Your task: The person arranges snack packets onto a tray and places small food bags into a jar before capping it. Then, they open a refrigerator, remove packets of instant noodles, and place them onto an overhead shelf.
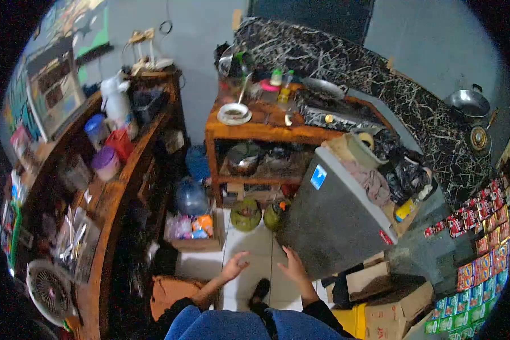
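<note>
My left hand (234, 266) hangs over the tiled floor, fingers apart and slightly curled, holding nothing. Level with it, my right hand (292, 266) is also open, close to the lower part of a grey fridge (334, 221) but with no contact that I can make out. Ahead of both hands, two green gas cylinders stand on the floor: a larger-looking one (246, 215) and another (273, 215) partly hidden by the fridge. To the left of my left hand is a box (194, 245) of colourful packets. One dark shoe (260, 290) shows below, between my hands.
A wooden stove table (255, 131) with a bowl (234, 114) and a wok (323, 88) stands ahead. The curved wooden counter (116, 226) runs along the left, with a fan (50, 289). Cardboard boxes (399, 306) lie at right, near hanging sachets (473, 283).
</note>
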A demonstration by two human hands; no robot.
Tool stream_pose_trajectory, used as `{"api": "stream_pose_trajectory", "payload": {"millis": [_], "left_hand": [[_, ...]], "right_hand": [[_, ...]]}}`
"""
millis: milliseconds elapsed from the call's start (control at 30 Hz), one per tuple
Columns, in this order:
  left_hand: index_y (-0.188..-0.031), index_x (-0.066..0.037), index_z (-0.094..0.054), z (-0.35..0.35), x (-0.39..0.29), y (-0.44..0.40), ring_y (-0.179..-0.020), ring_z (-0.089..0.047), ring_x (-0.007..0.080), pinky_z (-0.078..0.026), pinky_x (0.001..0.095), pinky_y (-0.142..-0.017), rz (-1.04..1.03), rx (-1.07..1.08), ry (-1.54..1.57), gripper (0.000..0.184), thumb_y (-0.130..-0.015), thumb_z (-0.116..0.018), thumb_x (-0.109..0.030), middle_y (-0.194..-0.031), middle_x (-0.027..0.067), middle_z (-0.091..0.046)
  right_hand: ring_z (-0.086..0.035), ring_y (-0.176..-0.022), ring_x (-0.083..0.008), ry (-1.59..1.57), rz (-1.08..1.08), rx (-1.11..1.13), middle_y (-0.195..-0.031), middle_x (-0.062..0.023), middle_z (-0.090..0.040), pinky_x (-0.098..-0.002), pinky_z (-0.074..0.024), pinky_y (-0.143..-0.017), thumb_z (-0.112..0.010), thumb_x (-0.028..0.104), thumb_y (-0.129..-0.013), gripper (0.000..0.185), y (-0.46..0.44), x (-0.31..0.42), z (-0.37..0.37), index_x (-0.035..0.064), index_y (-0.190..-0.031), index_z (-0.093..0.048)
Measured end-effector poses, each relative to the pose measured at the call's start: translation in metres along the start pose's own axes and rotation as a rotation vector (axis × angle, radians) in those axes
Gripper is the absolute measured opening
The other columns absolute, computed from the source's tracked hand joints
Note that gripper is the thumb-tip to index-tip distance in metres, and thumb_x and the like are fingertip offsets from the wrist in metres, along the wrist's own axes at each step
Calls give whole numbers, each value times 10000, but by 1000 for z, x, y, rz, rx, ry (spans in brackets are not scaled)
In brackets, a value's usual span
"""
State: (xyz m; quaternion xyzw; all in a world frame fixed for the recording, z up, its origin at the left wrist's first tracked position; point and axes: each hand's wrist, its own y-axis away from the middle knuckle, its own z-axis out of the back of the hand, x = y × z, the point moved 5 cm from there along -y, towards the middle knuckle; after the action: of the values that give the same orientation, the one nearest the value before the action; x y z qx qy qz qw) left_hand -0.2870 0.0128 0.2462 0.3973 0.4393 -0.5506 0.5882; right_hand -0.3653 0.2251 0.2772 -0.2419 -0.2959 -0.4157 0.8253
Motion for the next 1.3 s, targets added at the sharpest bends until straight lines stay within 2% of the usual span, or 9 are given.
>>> {"api": "stream_pose_trajectory", "payload": {"millis": [100, 133, 267, 567, 700, 767, 800, 1000, 1300], "left_hand": [[-1168, -94, -447, -17, -30, -62, -1132, -401, 270, -319, 342, -939, -10, 70, -12, 411, -788, -582, -173, -1174, 147, -464], [-1168, -94, -447, -23, -39, -79, -1132, -401, 270, -319, 342, -939, -1, 81, -25, 411, -788, -582, -173, -1174, 147, -464], [-1164, -91, -444, -36, -99, -175, -1118, -392, 307, -305, 364, -949, -248, 98, -87, 406, -780, -566, -145, -1179, 157, -442], [-1110, -93, -471, -61, -243, -334, -1136, -372, 333, -293, 414, -947, -748, 58, -301, 364, -756, -551, -106, -1215, 151, -401], [-1050, -76, -483, -86, -242, -399, -1089, -386, 353, -307, 422, -926, -832, 218, -202, 313, -745, -540, -118, -1149, 145, -443], [-934, -57, -504, -99, -233, -424, -1011, -424, 336, -337, 416, -870, -813, 273, -369, 204, -751, -516, -148, -1024, 134, -486], [-906, -43, -507, -98, -232, -429, -955, -446, 320, -347, 400, -845, -971, 220, -403, 205, -762, -500, -189, -949, 134, -494], [-958, -36, -514, -92, -230, -436, -927, -451, 316, -350, 410, -829, -1074, 407, -131, 245, -736, -514, -140, -962, 133, -498], [-960, -35, -513, -96, -229, -435, -951, -436, 328, -334, 419, -865, -1018, 427, -143, 242, -725, -508, -93, -1013, 141, -478]], "right_hand": [[-361, -1157, -339, 16, -162, -58, -1231, -191, -398, -383, -326, -939, -634, 149, -720, 558, -48, -2, 56, 72, -1216, -390], [-394, -1122, -343, -58, -89, -154, -1199, -182, -434, -382, -334, -928, -619, 127, -730, 478, -64, 0, 80, 59, -1168, -438], [-422, -1093, -338, -86, -55, -359, -1188, -167, -448, -386, -335, -921, -596, 95, -739, 416, -126, -6, 148, 52, -1132, -470], [-451, -1029, -335, 367, -21, -758, -1141, -153, -461, -410, -359, -864, -531, 30, -736, 307, -249, -15, 218, 50, -1043, -516], [-482, -906, -303, 617, -231, -839, -982, -111, -504, -405, -373, -763, -547, 98, -693, 259, -270, -30, 212, 51, -948, -542], [-466, -817, -287, 809, -338, -861, -852, -105, -485, -402, -358, -715, -523, 119, -712, 196, -278, -28, 209, 44, -893, -537], [-467, -812, -279, 825, -392, -855, -847, -101, -489, -392, -358, -709, -524, 130, -707, 190, -280, -26, 212, 55, -881, -539], [-480, -779, -279, 897, -742, -865, -816, -110, -498, -392, -373, -668, -536, 164, -682, 200, -283, -25, 216, 71, -859, -542], [-483, -767, -302, 820, -741, -918, -792, -131, -491, -400, -393, -673, -529, 162, -677, 171, -281, -28, 212, 53, -808, -517]]}}
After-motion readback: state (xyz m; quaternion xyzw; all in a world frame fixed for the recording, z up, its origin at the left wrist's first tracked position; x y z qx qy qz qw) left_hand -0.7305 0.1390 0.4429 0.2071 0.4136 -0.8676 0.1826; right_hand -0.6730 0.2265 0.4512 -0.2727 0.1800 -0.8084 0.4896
